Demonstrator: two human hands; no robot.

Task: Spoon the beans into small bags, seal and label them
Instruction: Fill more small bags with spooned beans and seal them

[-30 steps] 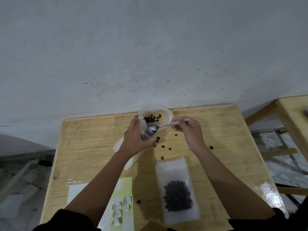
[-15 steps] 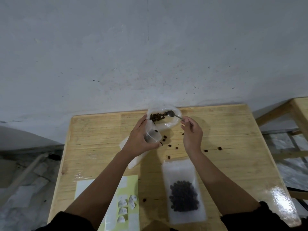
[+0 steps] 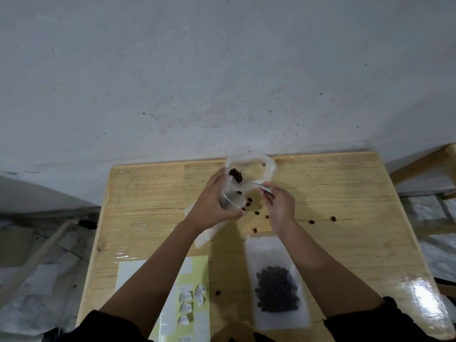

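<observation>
Dark brown beans (image 3: 236, 175), a pale wood table (image 3: 345, 193), yellow-green label sheet (image 3: 195, 270), grey wall (image 3: 222, 70).

Scattered beans (image 3: 256, 213) midway; bare tabletop (image 3: 345, 188) right

The table (image 3: 320, 193) is pale wood with visible grain under a glossy coat that throws white glare at its near right corner. The spoon (image 3: 256, 184) is bright, polished metal. The tub (image 3: 270, 166) and the small open bag (image 3: 228, 202) are thin clear plastic, crinkled and shiny; the filled bag (image 3: 276, 250) is frosted, duller plastic. The beans (image 3: 235, 174) look dark and matt. The label sheet (image 3: 195, 267) is smooth paper, its labels (image 3: 200, 291) white and curling. The wall (image 3: 222, 70) is rough, matt grey plaster. The sleeves (image 3: 365, 324) are black cloth.
</observation>
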